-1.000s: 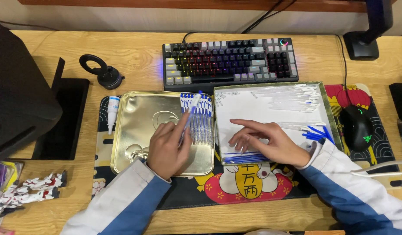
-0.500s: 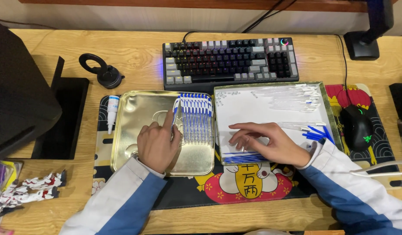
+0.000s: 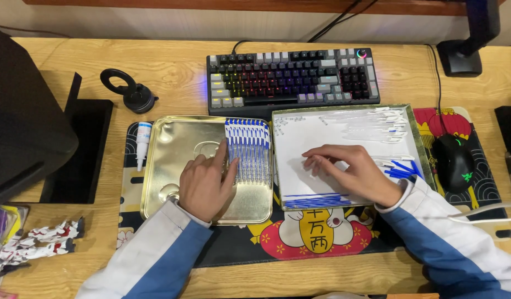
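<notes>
My left hand (image 3: 204, 181) rests inside a shiny gold metal tray (image 3: 172, 138), fingertips touching the left edge of a row of clear pens with blue tips (image 3: 247, 148) laid side by side. My right hand (image 3: 352, 170) lies palm down, fingers spread, on the white sheet of a second tray (image 3: 421, 147) to the right. It holds nothing. That tray has clear pen barrels (image 3: 374, 124) at its far side, blue refills (image 3: 402, 169) at the right and thin blue rods (image 3: 313, 200) along the near edge.
A lit keyboard (image 3: 291, 77) sits behind the trays, a black mouse (image 3: 453, 161) at the right. A small white bottle (image 3: 143, 143) lies left of the gold tray, a black ring stand (image 3: 131, 91) behind it. A dark monitor (image 3: 23, 122) fills the left.
My left hand has drawn back left and down from the pen row, index finger no longer stretched over it. The right hand has barely shifted on the white sheet.
</notes>
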